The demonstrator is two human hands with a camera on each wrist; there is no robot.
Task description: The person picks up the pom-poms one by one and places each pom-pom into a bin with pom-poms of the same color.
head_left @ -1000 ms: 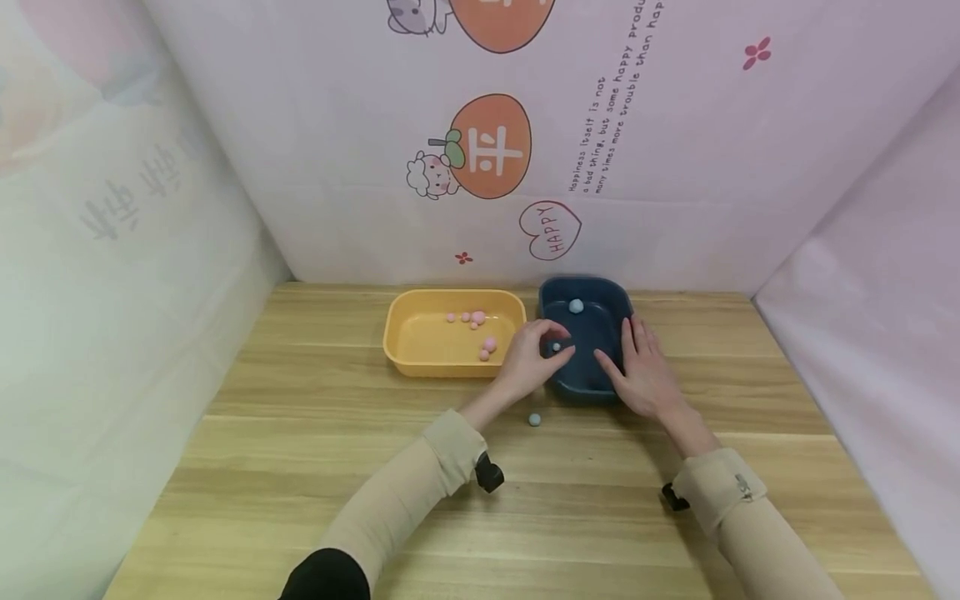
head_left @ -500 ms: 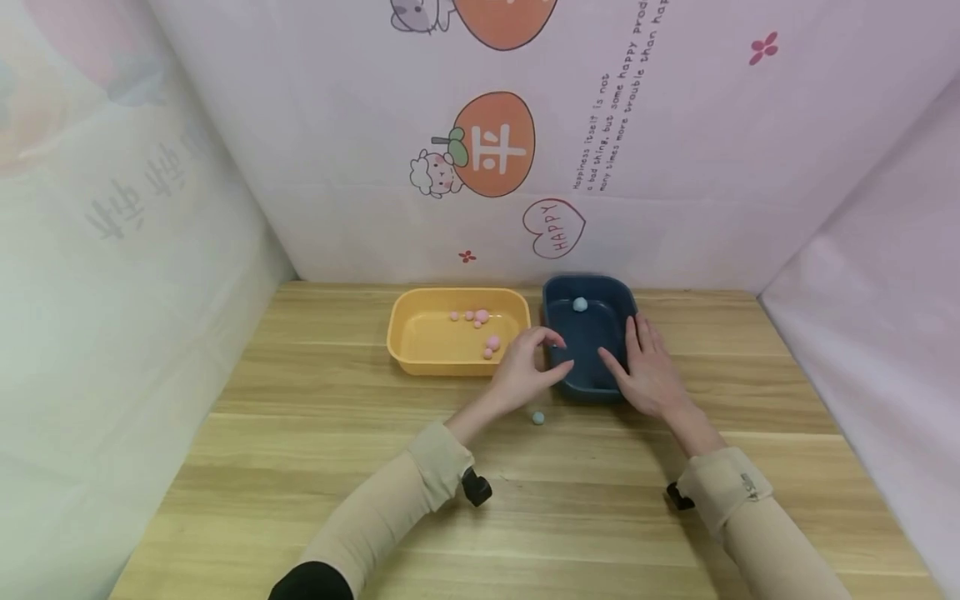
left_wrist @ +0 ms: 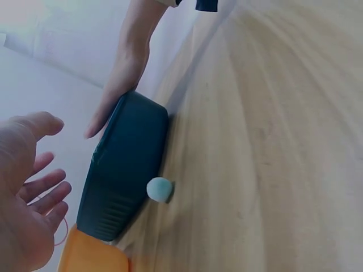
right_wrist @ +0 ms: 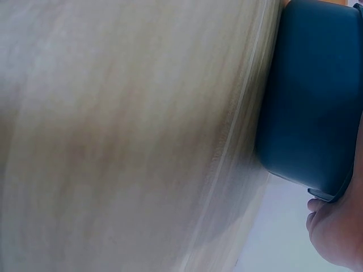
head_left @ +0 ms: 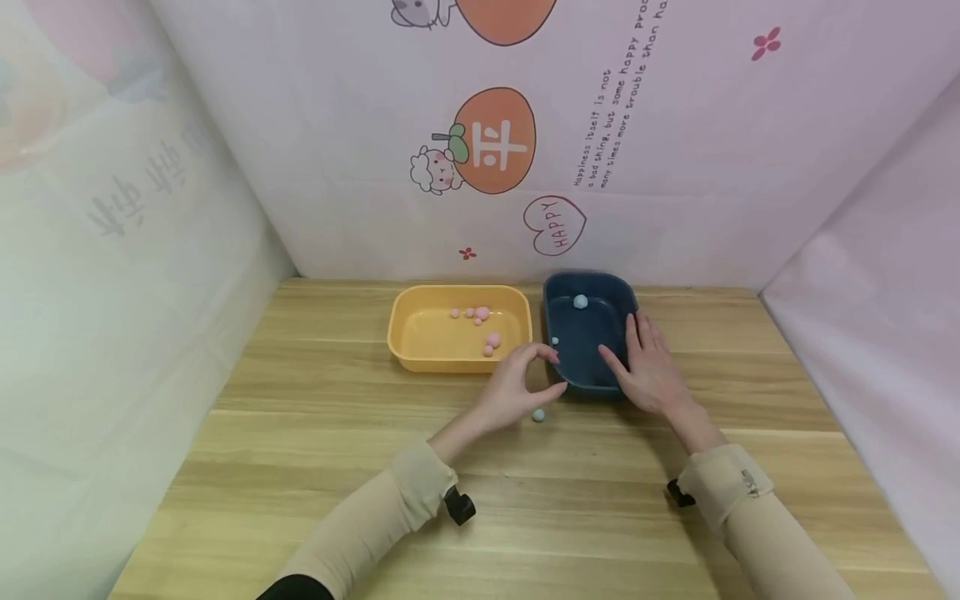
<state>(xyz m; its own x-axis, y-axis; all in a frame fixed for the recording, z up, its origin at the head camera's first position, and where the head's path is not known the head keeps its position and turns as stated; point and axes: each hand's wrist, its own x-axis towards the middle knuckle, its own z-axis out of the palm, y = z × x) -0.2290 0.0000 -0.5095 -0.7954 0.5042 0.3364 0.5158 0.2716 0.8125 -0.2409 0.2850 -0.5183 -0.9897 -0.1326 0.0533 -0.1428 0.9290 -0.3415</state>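
My left hand point(head_left: 510, 392) is at the near left corner of a dark blue tray point(head_left: 592, 329), thumb and fingers apart with nothing between them. Just below its thumb, on the table, lies a pale blue ball point(head_left: 538, 415); in the left wrist view the same ball point(left_wrist: 160, 189) sits beside the tray's outer wall. Two more light blue balls are inside the tray, a larger one point(head_left: 581, 302) at the back and a tiny one point(head_left: 555, 341) by the left wall. My right hand point(head_left: 654, 375) rests on the tray's right rim, its fingers extended and the thumb spread over the inside.
Left of the blue tray stands a yellow tray point(head_left: 420, 364) with several pink balls point(head_left: 482, 312) in it. Both trays are on a wooden table point(head_left: 540, 533), close to a printed cloth point(head_left: 360, 167) hanging behind. Cloth also hangs on both sides.
My left hand has drawn back from inside the blue tray, toward the near left, and the tiny ball there shows again. My right hand stays on the rim.
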